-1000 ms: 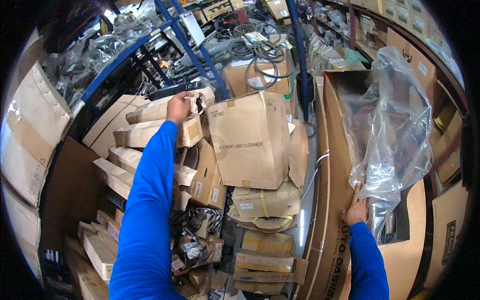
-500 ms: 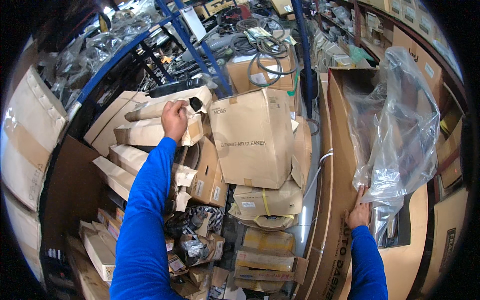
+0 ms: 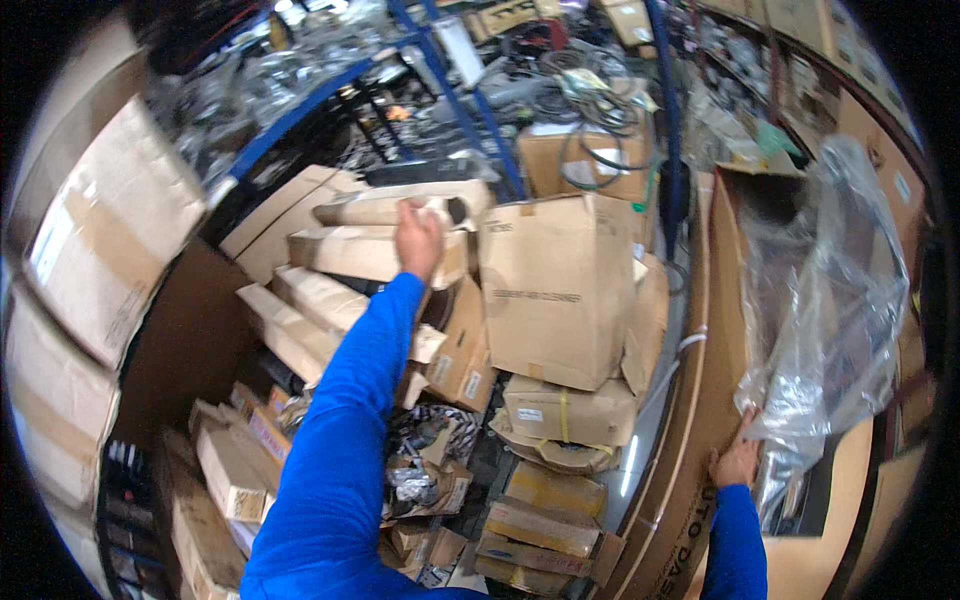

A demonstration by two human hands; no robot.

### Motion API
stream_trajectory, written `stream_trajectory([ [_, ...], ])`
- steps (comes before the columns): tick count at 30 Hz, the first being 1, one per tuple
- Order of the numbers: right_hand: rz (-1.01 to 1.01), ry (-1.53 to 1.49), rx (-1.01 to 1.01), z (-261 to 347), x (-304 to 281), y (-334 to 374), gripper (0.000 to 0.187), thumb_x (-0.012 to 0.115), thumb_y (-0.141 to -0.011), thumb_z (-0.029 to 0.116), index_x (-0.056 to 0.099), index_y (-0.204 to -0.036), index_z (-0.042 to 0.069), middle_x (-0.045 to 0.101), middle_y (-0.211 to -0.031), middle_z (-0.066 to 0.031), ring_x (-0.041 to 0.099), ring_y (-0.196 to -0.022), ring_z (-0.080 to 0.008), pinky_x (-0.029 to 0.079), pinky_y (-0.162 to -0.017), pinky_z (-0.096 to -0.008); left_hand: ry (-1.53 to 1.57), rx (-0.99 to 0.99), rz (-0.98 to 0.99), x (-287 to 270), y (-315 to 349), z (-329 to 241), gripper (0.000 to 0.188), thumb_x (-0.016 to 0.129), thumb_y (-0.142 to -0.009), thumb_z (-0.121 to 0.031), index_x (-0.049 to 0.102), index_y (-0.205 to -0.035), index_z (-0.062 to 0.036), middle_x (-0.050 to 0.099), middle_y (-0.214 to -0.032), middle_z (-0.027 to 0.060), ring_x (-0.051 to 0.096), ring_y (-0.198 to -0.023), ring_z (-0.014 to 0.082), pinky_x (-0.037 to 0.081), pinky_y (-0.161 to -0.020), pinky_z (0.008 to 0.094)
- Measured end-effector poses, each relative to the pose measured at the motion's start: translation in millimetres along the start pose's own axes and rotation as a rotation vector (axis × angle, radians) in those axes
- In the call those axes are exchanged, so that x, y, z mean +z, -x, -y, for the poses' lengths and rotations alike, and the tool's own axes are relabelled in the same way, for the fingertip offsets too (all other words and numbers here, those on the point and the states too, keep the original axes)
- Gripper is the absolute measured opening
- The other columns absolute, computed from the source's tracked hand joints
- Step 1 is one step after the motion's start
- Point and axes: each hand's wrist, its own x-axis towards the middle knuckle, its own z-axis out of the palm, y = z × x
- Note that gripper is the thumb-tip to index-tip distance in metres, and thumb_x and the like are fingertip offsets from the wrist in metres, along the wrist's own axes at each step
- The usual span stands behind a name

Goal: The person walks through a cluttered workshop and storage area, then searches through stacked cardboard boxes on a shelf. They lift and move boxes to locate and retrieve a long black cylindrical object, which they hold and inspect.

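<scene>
My left hand point(image 3: 418, 240) is closed over the front end of a long narrow carton point(image 3: 370, 208), on top of a stack of similar cartons. The end by my fingers is torn, with a dark hole. A second long carton point(image 3: 345, 250) lies just beneath. On the right, my right hand point(image 3: 737, 465) grips the edge of a large tall carton point(image 3: 725, 300), thumb on the outside; some fingers are hidden. Clear plastic wrapping point(image 3: 850, 290) bulges out of that carton and touches my fingertips.
A big square carton point(image 3: 555, 290) stands in the middle on flatter, taped boxes point(image 3: 565, 410). Behind are a blue rack frame point(image 3: 440, 75) and coiled black hoses point(image 3: 600, 120). Large cartons point(image 3: 110, 240) line the left. Torn boxes and bagged parts point(image 3: 415, 480) lie below my left arm.
The whole view has shifted, so the scene sits further right and slightly lower, with some blur. Both hands stay at the same cartons.
</scene>
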Motion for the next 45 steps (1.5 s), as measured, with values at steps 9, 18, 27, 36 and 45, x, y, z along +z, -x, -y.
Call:
stream_trajectory([
  [9, -0.057, 0.071, -0.027, 8, -1, -1, 0.124, 0.082, -0.069, 0.009, -0.001, -0.161, 0.000, 0.010, -0.166, -0.0272, 0.012, -0.153, -0.0442, 0.013, -0.127, -0.0452, 0.155, -0.306, 0.127, -20, -33, 21, 0.031, 0.057, -0.086, -0.007, 0.057, -0.117, -0.0046, 0.068, -0.082, 0.0160, 0.067, -0.078, 0.0305, 0.053, -0.075, 0.0425],
  [18, -0.016, 0.096, 0.019, 15, -7, 3, 0.123, 0.083, -0.069, 0.014, 0.001, -0.161, 0.000, 0.013, -0.164, -0.0296, 0.016, -0.152, -0.0455, 0.013, -0.127, -0.0478, -0.093, 0.204, 0.361, 2, -19, -28, 0.072, 0.085, -0.072, -0.033, 0.058, -0.133, -0.0081, 0.062, -0.129, 0.0210, 0.055, -0.123, 0.0383, 0.045, -0.106, 0.0452],
  [27, -0.050, 0.276, -0.006, -7, 6, -4, 0.122, 0.080, -0.074, 0.021, -0.002, -0.161, 0.000, 0.008, -0.167, -0.0258, 0.015, -0.152, -0.0452, 0.013, -0.126, -0.0496, -0.224, 0.062, 0.369, 23, 10, -31, 0.067, 0.081, -0.075, -0.031, 0.058, -0.134, -0.0075, 0.055, -0.143, 0.0183, 0.042, -0.141, 0.0367, 0.040, -0.115, 0.0417],
  [36, -0.052, 0.313, -0.035, -11, 10, -10, 0.123, 0.081, -0.074, 0.019, -0.004, -0.161, 0.001, 0.008, -0.168, -0.0222, 0.020, -0.151, -0.0426, 0.019, -0.126, -0.0461, -0.082, -0.347, 0.517, -36, 10, -94, 0.094, 0.078, -0.081, -0.040, 0.034, -0.155, -0.0043, 0.033, -0.158, 0.0268, 0.022, -0.150, 0.0454, 0.023, -0.124, 0.0475],
  [45, -0.033, 0.347, -0.041, -12, 15, -19, 0.121, 0.082, -0.075, 0.021, -0.001, -0.161, 0.001, 0.009, -0.167, -0.0222, 0.022, -0.151, -0.0412, 0.021, -0.125, -0.0467, 0.388, -0.257, 0.390, -182, 216, -162, 0.031, 0.074, -0.085, -0.028, 0.068, -0.108, -0.0074, 0.071, -0.097, 0.0168, 0.068, -0.095, 0.0379, 0.054, -0.082, 0.0477],
])
